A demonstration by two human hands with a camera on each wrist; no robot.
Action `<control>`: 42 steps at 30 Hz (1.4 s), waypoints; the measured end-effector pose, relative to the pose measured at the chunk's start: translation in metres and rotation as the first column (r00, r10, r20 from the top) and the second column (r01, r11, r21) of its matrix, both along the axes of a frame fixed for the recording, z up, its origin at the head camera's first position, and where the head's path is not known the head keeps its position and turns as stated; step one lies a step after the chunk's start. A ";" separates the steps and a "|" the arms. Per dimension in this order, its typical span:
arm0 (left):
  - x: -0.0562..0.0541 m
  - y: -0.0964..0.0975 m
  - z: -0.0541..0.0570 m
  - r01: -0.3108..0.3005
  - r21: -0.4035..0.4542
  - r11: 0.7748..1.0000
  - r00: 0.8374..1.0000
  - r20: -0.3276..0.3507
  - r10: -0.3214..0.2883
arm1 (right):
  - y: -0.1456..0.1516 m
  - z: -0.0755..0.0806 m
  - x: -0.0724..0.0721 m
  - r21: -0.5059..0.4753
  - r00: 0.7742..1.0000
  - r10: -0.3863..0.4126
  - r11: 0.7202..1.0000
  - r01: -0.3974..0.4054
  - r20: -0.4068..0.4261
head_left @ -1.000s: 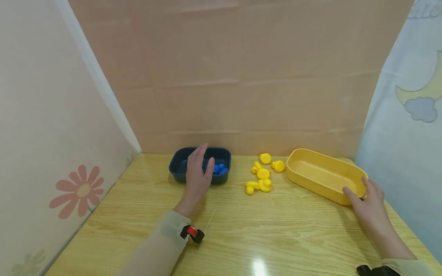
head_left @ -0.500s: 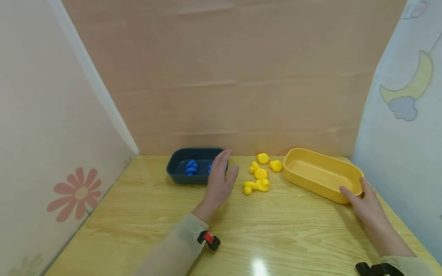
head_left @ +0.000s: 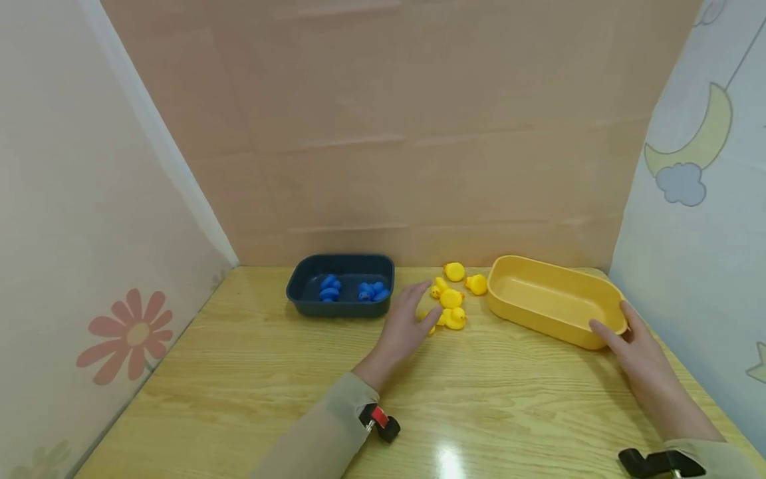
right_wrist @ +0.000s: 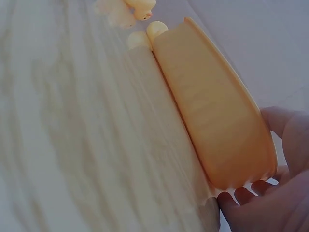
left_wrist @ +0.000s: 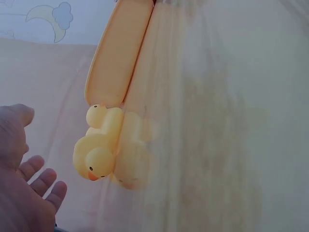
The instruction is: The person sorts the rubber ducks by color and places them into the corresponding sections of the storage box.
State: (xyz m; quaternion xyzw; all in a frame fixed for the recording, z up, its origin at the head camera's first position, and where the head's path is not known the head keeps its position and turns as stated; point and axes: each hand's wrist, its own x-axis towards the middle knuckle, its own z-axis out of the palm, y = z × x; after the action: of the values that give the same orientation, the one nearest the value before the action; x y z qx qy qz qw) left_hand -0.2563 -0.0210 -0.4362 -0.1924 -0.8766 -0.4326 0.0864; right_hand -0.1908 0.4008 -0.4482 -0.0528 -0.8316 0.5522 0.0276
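My left hand [head_left: 404, 329] reaches across the table with fingers and thumb spread apart and nothing between them. It is beside a small group of yellow rubber ducks [head_left: 455, 319], partly covering the nearest one. In the left wrist view two stacked-looking ducks [left_wrist: 96, 157] appear just beyond the fingers of that hand [left_wrist: 24, 169]. At the far right, my right hand [head_left: 643, 356] holds the near end of a long yellow tub [head_left: 553, 296]. The right wrist view has the thumb at the tub's rim and the fingers [right_wrist: 244, 195] curled against its end wall.
Left of the ducks stands a dark blue tub [head_left: 340, 308] with several blue rubber ducks [head_left: 330, 288] in it. A beige backdrop [head_left: 383, 146] rises behind the wooden table [head_left: 479, 399]. Patterned white cloth [head_left: 712, 219] hangs at both sides.
My left hand has moved right, from over the dark blue tub to the yellow ducks, uncovering the blue ducks. The right hand still holds the yellow tub's end.
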 end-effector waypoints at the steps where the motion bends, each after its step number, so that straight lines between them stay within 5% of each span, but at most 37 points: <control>1: -0.001 0.001 -0.001 -0.001 -0.014 1.000 1.000 0.012 0.002 | 0.000 0.000 0.000 -0.010 1.000 -0.002 1.000 0.002 -0.004; 8: -0.004 0.002 -0.008 0.006 -0.029 1.000 0.995 0.099 -0.003 | 0.001 -0.001 0.001 -0.029 1.000 0.000 1.000 -0.001 -0.030; 19: -0.011 -0.005 -0.027 0.001 -0.057 0.998 0.993 0.120 0.005 | 0.002 -0.003 0.000 -0.092 0.999 -0.002 0.996 -0.002 -0.042; 33: -0.012 -0.005 -0.030 0.024 -0.152 0.988 0.996 0.084 -0.011 | 0.002 -0.002 0.002 -0.171 0.999 0.007 0.985 -0.015 -0.046; 42: -0.007 -0.006 -0.029 -0.006 -0.071 0.997 0.994 0.107 0.014 | 0.004 -0.007 0.004 -0.214 0.997 0.026 0.976 -0.040 -0.067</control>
State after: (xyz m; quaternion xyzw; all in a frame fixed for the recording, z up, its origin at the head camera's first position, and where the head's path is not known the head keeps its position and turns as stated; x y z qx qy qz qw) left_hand -0.2635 -0.0270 -0.4648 -0.1675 -0.8956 -0.4107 0.0343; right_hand -0.1863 0.4044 -0.4554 -0.0238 -0.7664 0.6408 0.0393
